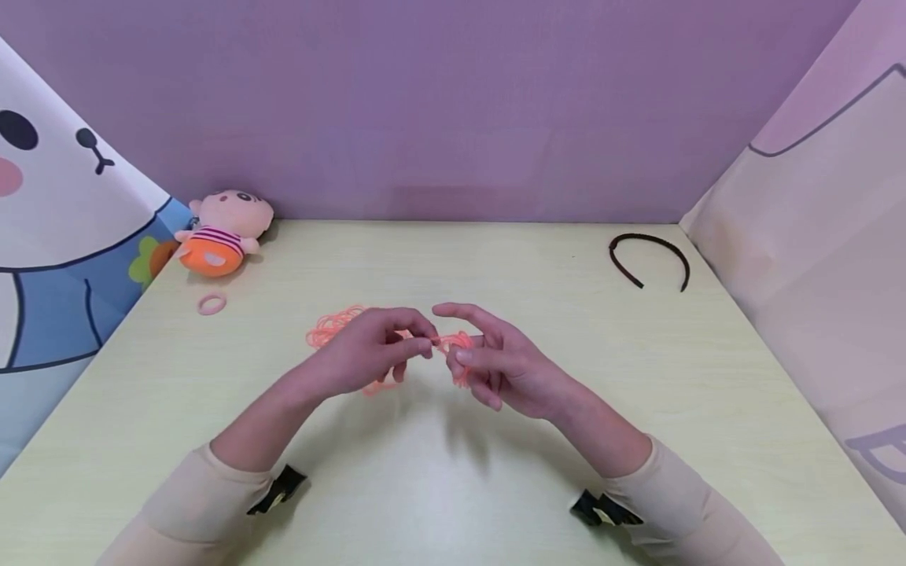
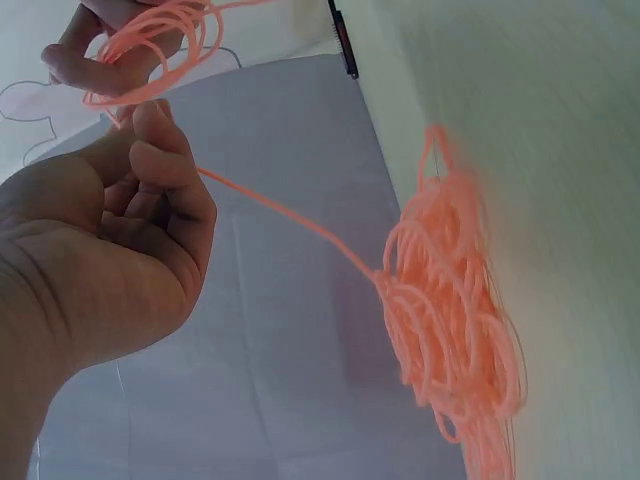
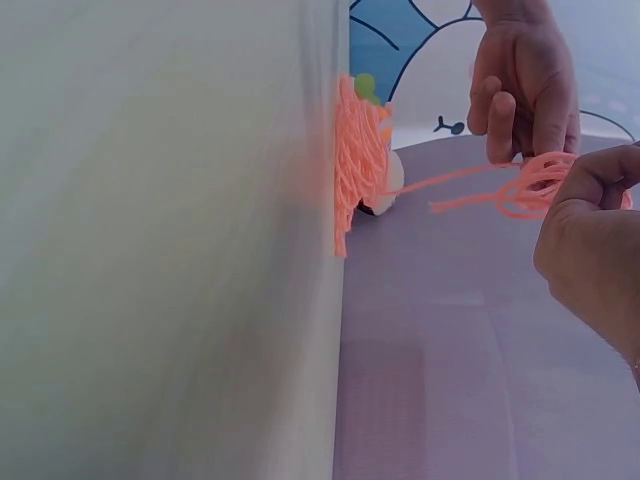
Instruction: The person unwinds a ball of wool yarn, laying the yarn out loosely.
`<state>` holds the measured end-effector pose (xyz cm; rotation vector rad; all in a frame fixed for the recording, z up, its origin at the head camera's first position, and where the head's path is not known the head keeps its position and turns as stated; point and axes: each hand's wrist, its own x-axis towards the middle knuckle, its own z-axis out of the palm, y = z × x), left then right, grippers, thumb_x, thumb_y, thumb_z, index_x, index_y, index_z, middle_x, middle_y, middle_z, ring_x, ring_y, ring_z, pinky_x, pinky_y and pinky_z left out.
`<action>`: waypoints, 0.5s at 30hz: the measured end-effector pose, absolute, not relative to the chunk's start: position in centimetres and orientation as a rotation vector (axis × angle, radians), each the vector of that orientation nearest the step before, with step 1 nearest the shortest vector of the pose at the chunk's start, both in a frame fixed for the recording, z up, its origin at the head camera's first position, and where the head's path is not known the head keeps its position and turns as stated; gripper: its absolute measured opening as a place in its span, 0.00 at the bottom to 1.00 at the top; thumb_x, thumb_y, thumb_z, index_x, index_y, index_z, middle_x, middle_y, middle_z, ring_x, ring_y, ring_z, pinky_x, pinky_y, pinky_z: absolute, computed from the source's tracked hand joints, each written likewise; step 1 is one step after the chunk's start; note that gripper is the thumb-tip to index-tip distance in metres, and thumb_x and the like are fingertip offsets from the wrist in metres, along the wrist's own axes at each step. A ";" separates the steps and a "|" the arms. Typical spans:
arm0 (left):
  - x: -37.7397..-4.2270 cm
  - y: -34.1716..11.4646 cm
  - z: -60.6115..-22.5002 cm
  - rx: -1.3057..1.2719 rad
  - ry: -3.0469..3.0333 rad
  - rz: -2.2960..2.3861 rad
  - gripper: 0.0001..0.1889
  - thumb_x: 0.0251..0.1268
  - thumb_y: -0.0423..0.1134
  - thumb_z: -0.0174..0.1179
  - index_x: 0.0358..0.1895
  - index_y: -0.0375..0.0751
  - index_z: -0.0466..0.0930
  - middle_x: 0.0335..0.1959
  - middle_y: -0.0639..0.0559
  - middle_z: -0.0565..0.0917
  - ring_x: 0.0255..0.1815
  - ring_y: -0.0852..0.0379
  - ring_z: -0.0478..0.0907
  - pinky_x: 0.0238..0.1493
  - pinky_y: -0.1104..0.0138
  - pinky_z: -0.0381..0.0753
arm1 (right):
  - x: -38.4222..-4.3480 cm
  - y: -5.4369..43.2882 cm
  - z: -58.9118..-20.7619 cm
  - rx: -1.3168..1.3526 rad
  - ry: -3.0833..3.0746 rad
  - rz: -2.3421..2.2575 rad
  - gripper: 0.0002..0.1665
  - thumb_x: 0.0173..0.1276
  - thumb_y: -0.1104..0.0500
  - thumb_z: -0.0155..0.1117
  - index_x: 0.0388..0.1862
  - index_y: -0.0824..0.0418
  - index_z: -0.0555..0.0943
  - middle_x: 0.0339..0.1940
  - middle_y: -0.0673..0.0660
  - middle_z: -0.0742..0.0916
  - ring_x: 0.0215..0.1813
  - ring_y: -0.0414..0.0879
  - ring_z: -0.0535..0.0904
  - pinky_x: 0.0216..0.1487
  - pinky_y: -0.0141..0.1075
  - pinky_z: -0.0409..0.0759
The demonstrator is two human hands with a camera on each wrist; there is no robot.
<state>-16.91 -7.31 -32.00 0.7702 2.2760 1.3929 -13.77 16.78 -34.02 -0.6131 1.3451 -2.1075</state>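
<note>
A loose heap of orange yarn lies on the table, partly behind my left hand in the head view. From the heap one strand runs up to that hand, which pinches it between thumb and fingertips. Just to the right, my right hand holds a small coil of the same yarn, looped about its fingers, with the thumb against it and the index finger stretched out. A short loose yarn end sticks out of the coil in the right wrist view. Both hands are raised above the tabletop, fingertips close together.
A plush pig toy in orange trousers lies at the back left, with a pink ring in front of it. A dark headband lies at the back right. Purple and printed cloth walls edge the table.
</note>
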 end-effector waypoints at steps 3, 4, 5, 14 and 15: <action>-17.5 -7.8 -31.9 0.707 2.314 1.452 0.05 0.76 0.37 0.59 0.46 0.47 0.84 0.37 0.48 0.84 0.20 0.49 0.72 0.19 0.65 0.72 | -13.8 16.8 -34.0 -0.598 1.370 -2.103 0.33 0.74 0.66 0.57 0.76 0.57 0.63 0.29 0.52 0.84 0.13 0.39 0.70 0.17 0.28 0.67; -17.7 -8.0 -31.9 0.679 2.335 1.466 0.05 0.76 0.37 0.59 0.46 0.46 0.84 0.37 0.47 0.84 0.19 0.50 0.71 0.19 0.65 0.72 | -13.8 16.8 -34.1 -0.594 1.377 -2.102 0.33 0.74 0.65 0.58 0.76 0.57 0.63 0.29 0.51 0.83 0.13 0.39 0.70 0.17 0.28 0.67; -18.0 -8.2 -31.9 0.651 2.360 1.475 0.05 0.76 0.38 0.60 0.47 0.46 0.84 0.37 0.47 0.84 0.19 0.50 0.71 0.19 0.65 0.72 | -13.8 16.9 -34.0 -0.590 1.381 -2.102 0.33 0.74 0.65 0.58 0.76 0.57 0.63 0.29 0.51 0.83 0.13 0.39 0.70 0.17 0.28 0.67; -20.4 -11.0 -31.9 0.422 2.576 1.473 0.08 0.78 0.38 0.55 0.51 0.41 0.81 0.41 0.44 0.83 0.27 0.40 0.78 0.22 0.65 0.76 | -13.8 16.9 -34.2 -0.590 1.379 -2.114 0.31 0.75 0.64 0.58 0.74 0.54 0.65 0.29 0.51 0.81 0.12 0.39 0.69 0.16 0.28 0.65; -20.6 -11.4 -31.8 0.392 2.597 1.475 0.09 0.79 0.38 0.55 0.52 0.40 0.81 0.41 0.44 0.83 0.27 0.42 0.78 0.22 0.66 0.76 | -13.8 16.9 -34.2 -0.590 1.376 -2.117 0.31 0.75 0.64 0.58 0.74 0.54 0.65 0.29 0.51 0.81 0.12 0.39 0.69 0.16 0.29 0.65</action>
